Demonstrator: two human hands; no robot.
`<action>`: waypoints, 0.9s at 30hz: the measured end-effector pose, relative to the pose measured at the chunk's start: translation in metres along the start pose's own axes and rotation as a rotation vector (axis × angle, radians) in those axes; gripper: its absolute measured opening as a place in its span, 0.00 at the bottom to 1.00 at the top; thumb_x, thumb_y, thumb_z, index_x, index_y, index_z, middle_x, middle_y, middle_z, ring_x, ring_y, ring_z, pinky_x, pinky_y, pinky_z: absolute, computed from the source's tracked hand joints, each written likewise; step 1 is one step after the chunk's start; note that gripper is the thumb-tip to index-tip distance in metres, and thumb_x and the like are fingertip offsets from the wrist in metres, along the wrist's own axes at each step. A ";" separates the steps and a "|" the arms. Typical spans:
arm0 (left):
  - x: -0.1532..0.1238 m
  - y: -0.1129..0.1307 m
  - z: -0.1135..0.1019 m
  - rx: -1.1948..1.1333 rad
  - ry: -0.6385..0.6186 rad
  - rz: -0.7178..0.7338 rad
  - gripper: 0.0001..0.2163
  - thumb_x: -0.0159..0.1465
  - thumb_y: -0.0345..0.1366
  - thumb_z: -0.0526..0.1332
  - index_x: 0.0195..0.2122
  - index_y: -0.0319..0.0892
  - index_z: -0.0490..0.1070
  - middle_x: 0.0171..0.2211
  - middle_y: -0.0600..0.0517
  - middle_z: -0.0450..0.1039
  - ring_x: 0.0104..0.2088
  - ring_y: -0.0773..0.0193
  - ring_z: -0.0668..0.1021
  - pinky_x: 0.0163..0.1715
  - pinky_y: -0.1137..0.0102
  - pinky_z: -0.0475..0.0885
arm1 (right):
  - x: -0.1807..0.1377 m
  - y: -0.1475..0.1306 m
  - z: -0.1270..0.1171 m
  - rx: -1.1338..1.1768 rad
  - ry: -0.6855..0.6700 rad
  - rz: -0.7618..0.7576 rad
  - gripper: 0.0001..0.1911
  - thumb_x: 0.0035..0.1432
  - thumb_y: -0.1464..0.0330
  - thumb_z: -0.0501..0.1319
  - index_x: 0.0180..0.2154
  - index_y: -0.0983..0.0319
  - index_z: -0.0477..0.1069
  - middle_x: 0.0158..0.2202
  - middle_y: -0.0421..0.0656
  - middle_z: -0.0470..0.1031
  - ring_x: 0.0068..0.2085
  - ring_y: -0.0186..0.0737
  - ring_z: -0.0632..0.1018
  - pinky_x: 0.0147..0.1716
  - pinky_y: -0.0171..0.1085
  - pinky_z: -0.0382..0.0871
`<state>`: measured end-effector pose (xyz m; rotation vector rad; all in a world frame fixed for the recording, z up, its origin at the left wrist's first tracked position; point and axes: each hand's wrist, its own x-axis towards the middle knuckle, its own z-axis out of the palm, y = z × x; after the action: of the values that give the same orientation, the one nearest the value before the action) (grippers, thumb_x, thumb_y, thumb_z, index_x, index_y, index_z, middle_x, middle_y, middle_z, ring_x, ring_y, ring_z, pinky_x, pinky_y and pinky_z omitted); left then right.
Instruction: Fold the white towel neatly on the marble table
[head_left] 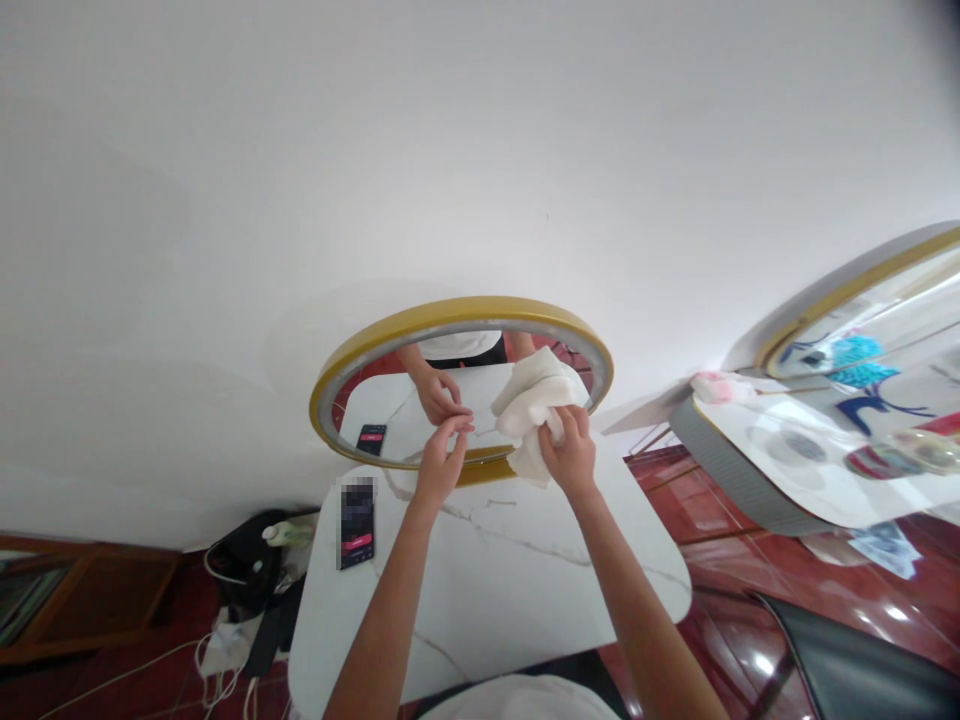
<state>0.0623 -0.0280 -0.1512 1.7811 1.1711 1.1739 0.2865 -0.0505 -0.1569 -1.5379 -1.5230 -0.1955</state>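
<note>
Bare forearms and a white top lie nearest, the arms reaching up to two hands beside each other. Well to the left of the grip stands a wooden shelf unit; closer in, a black bag sits below table height with a pale bottle beside it. Just left of the left wrist, a phone lies on the white table. The left hand has thumb and fingers apart, holding nothing that shows; its fingertips meet their reflection low in the round mirror, though contact is hard to tell.

To its right, the right hand pinches a bunched white cloth between thumb and fingers, in front of the mirror's lower right, one fold hanging past the rim. How firmly it presses, I cannot tell. Folded into a flat pad under the fingers, the cloth should meet the glass more evenly. Light pressure seems wise, as a hard push could tip the mirror; the left hand would steady it better on the frame, since fingertips may mark glass. Well right of the grip are a second table and a black chair.
</note>
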 end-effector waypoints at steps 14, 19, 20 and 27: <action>0.002 0.002 -0.002 -0.011 0.000 -0.021 0.11 0.66 0.37 0.52 0.45 0.45 0.70 0.42 0.50 0.75 0.44 0.63 0.76 0.48 0.66 0.68 | -0.039 -0.010 0.025 -0.019 -0.300 -0.046 0.19 0.61 0.68 0.53 0.54 0.57 0.62 0.50 0.48 0.66 0.44 0.42 0.74 0.33 0.35 0.73; 0.001 -0.003 -0.002 -0.009 0.017 -0.010 0.11 0.66 0.37 0.52 0.45 0.44 0.70 0.43 0.49 0.75 0.44 0.63 0.76 0.48 0.65 0.68 | 0.008 -0.026 0.000 0.101 0.033 0.037 0.21 0.61 0.66 0.52 0.56 0.58 0.59 0.51 0.51 0.64 0.53 0.46 0.69 0.42 0.42 0.73; 0.001 -0.004 -0.002 -0.012 0.017 -0.011 0.11 0.66 0.37 0.52 0.46 0.43 0.70 0.44 0.49 0.74 0.44 0.63 0.76 0.48 0.65 0.68 | 0.013 -0.027 -0.001 0.099 0.045 0.031 0.21 0.61 0.66 0.52 0.56 0.58 0.59 0.51 0.51 0.64 0.53 0.47 0.69 0.43 0.43 0.73; 0.001 -0.002 -0.001 0.006 0.026 -0.020 0.11 0.66 0.37 0.52 0.45 0.43 0.70 0.44 0.49 0.75 0.45 0.63 0.76 0.50 0.64 0.68 | -0.034 0.002 0.025 -0.097 -0.383 -0.065 0.19 0.59 0.69 0.55 0.52 0.56 0.65 0.49 0.47 0.67 0.43 0.41 0.73 0.36 0.36 0.72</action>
<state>0.0611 -0.0268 -0.1520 1.7598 1.2057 1.1868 0.2688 -0.0567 -0.1948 -1.6715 -1.8871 -0.0105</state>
